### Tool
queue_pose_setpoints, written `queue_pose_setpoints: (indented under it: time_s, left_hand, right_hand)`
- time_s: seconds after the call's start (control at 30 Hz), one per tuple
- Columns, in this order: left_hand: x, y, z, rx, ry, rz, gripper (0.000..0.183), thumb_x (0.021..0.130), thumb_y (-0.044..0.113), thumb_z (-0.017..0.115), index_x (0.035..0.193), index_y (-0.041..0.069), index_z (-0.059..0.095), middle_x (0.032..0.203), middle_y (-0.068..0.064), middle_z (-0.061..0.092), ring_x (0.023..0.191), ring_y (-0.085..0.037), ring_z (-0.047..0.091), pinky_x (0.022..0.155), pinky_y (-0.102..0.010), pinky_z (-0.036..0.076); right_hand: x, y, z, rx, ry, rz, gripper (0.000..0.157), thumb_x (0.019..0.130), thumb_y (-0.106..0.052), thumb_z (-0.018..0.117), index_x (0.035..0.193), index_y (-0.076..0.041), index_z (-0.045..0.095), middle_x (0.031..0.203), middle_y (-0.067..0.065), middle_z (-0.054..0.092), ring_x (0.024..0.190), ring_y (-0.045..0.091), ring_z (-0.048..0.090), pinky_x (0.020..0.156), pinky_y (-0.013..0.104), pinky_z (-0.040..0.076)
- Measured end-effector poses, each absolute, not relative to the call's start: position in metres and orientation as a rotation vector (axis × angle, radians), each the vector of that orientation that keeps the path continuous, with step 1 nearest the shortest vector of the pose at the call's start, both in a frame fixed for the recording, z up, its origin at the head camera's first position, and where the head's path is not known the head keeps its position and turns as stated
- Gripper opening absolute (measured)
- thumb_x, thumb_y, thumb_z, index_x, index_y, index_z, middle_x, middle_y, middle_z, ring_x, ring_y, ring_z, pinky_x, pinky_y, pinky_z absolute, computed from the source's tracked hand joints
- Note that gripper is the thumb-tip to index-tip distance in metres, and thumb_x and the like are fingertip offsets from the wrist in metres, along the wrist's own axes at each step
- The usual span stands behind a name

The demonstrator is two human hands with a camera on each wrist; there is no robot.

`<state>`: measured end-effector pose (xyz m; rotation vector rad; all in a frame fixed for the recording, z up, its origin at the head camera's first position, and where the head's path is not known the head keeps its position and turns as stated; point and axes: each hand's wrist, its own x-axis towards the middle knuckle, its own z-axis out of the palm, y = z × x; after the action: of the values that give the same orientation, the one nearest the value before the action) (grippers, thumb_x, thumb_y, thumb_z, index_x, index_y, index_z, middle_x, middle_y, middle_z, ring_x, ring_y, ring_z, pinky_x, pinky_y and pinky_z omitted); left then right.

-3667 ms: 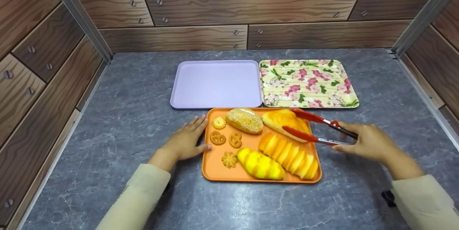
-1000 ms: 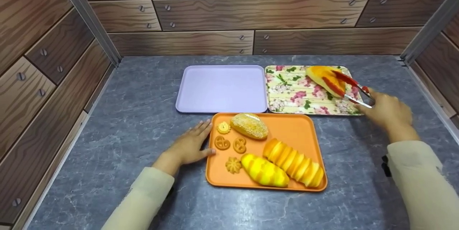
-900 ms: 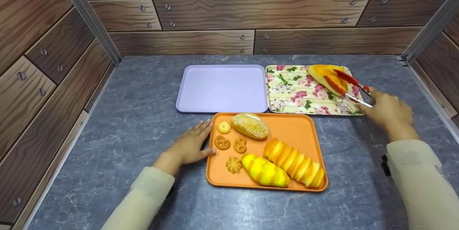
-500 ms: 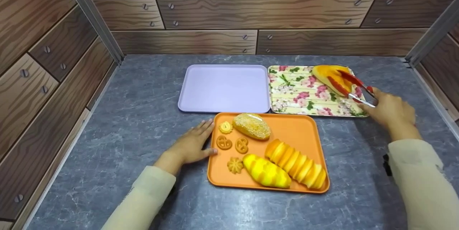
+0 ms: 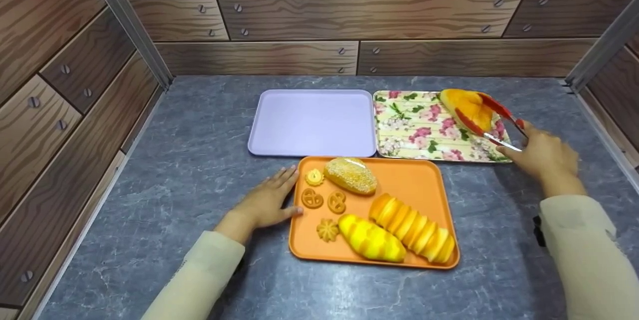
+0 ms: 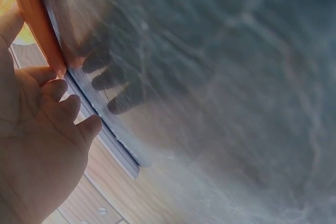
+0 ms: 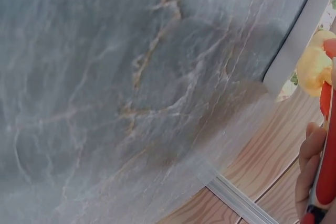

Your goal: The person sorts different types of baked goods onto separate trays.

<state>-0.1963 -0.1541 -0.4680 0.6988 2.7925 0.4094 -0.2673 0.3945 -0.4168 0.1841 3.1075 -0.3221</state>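
Holding tongs (image 5: 471, 124) at one of four breads (image 5: 467, 103): right hand (image 5: 548, 156).

Spreads flat as a grey tabletop (image 5: 174, 170), streaked with paler marbled veins. Carries, toward the far edge, a lilac tray (image 5: 312, 123), left of that edge's middle; just beside it, toward the far-right corner, a floral tray (image 5: 404, 133); farther from that edge, between left and right edges, an orange tray (image 5: 414, 175).

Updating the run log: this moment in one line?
right hand: holds red tongs at bread | bread: on floral tray | left hand: touches orange tray
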Motion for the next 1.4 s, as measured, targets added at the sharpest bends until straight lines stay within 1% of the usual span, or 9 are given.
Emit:
queue_pose_setpoints:
  time_s: [0.07,0.3,0.5,0.7,0.87,1.0,1.1,1.23,1.4]
  left_hand:
    - [-0.196,-0.154,-0.469,0.702,2.791,0.412,0.083,0.092,0.055,0.052,0.153,0.010,0.018,0.158,-0.005,0.014,0.143,-0.025,0.011,0.114,-0.044,0.015]
    - [-0.195,-0.154,-0.469,0.703,2.790,0.437,0.083,0.092,0.054,0.053,0.153,0.010,0.018,0.158,-0.006,0.014,0.143,-0.024,0.011,0.114,-0.044,0.015]
    - [-0.195,-0.154,-0.470,0.693,2.789,0.439,0.083,0.092,0.054,0.053,0.153,0.011,0.018,0.158,-0.005,0.014,0.143,-0.023,0.010,0.114,-0.045,0.016]
    - [-0.196,-0.154,-0.471,0.701,2.791,0.442,0.083,0.092,0.053,0.053,0.153,0.010,0.019,0.158,-0.006,0.014,0.143,-0.023,0.011,0.114,-0.045,0.016]
    - [-0.196,-0.154,-0.471,0.690,2.785,0.435,0.083,0.092,0.054,0.052,0.153,0.011,0.017,0.158,-0.005,0.013,0.143,-0.023,0.010,0.114,-0.044,0.015]
    - [-0.196,-0.154,-0.471,0.690,2.785,0.430,0.083,0.092,0.054,0.052,0.153,0.011,0.018,0.158,-0.004,0.013,0.143,-0.023,0.010,0.114,-0.044,0.015]
    - [-0.196,-0.154,-0.470,0.690,2.789,0.427,0.083,0.092,0.054,0.053,0.153,0.011,0.018,0.158,-0.005,0.014,0.143,-0.023,0.011,0.114,-0.044,0.016]
    - [-0.196,-0.155,-0.469,0.687,2.793,0.424,0.083,0.092,0.054,0.053,0.153,0.011,0.017,0.158,-0.005,0.014,0.143,-0.023,0.011,0.114,-0.043,0.015]
    - [-0.196,-0.155,-0.469,0.719,2.800,0.436,0.082,0.092,0.053,0.053,0.153,0.009,0.018,0.158,-0.007,0.015,0.143,-0.025,0.012,0.114,-0.044,0.016]
  right_hand:
    - [-0.267,0.395,-0.418,0.196,3.105,-0.329,0.116,0.070,-0.086,0.046,0.150,-0.004,0.024,0.122,0.042,0.044,0.095,0.060,0.046,0.067,0.067,0.038]
    - [-0.267,0.396,-0.421,0.214,3.094,-0.354,0.119,0.073,-0.078,0.055,0.148,0.006,0.017,0.107,0.037,0.046,0.088,0.054,0.048,0.067,0.065,0.040]
    - [-0.266,0.394,-0.423,0.210,3.135,-0.434,0.120,0.073,-0.074,0.059,0.149,0.006,0.012,0.107,0.034,0.047,0.089,0.052,0.049,0.067,0.064,0.040]
    - [-0.264,0.392,-0.426,0.240,3.153,-0.527,0.126,0.071,-0.077,0.059,0.149,0.007,0.008,0.115,0.031,0.049,0.096,0.053,0.048,0.068,0.063,0.040]
    - [-0.260,0.387,-0.427,0.190,3.164,-0.601,0.122,0.073,-0.073,0.061,0.148,0.008,0.008,0.118,0.031,0.051,0.097,0.051,0.048,0.069,0.062,0.041]
    - [-0.253,0.380,-0.426,0.111,3.196,-0.640,0.117,0.075,-0.068,0.065,0.148,0.008,0.015,0.114,0.032,0.052,0.097,0.053,0.049,0.070,0.063,0.040]
    - [-0.249,0.373,-0.424,0.077,3.195,-0.639,0.116,0.074,-0.067,0.066,0.148,0.008,0.017,0.123,0.038,0.046,0.103,0.058,0.045,0.075,0.068,0.038]
    - [-0.244,0.365,-0.419,0.040,3.158,-0.658,0.119,0.073,-0.067,0.067,0.148,0.007,0.012,0.134,0.045,0.031,0.114,0.062,0.034,0.085,0.073,0.032]
    - [-0.236,0.354,-0.416,-0.052,3.161,-0.704,0.117,0.073,-0.061,0.072,0.147,0.010,0.016,0.134,0.045,0.033,0.115,0.061,0.035,0.088,0.071,0.032]
